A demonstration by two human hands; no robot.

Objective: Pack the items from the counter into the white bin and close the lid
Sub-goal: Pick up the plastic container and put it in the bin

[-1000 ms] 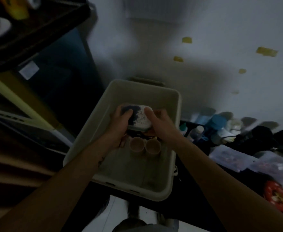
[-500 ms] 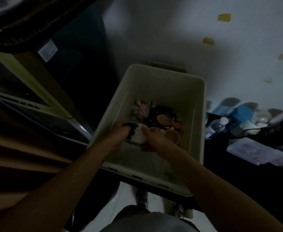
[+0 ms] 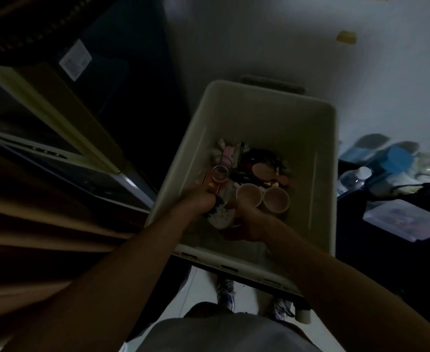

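Observation:
The white bin [image 3: 264, 115] stands open in the middle of the view. Both my hands reach down into its near end. My left hand [image 3: 198, 201] and my right hand [image 3: 247, 219] grip a dark blue and white patterned pouch [image 3: 220, 214] between them, low inside the bin. Just beyond it lie two pale round cups [image 3: 262, 198], a clear glass [image 3: 220, 174], a pink hairbrush [image 3: 267, 171] and several small dark and pink items. No lid is visible.
A dark counter [image 3: 386, 250] to the right holds a water bottle [image 3: 353, 177], a blue-capped container [image 3: 396, 161] and clear plastic boxes [image 3: 407, 219]. Dark shelving and a cabinet [image 3: 56, 148] stand at the left. My feet are on the pale floor [image 3: 198, 293] below the bin.
Both hands have lowered the patterned pouch from above the bin down toward its floor at the near end. The camera has tilted downward.

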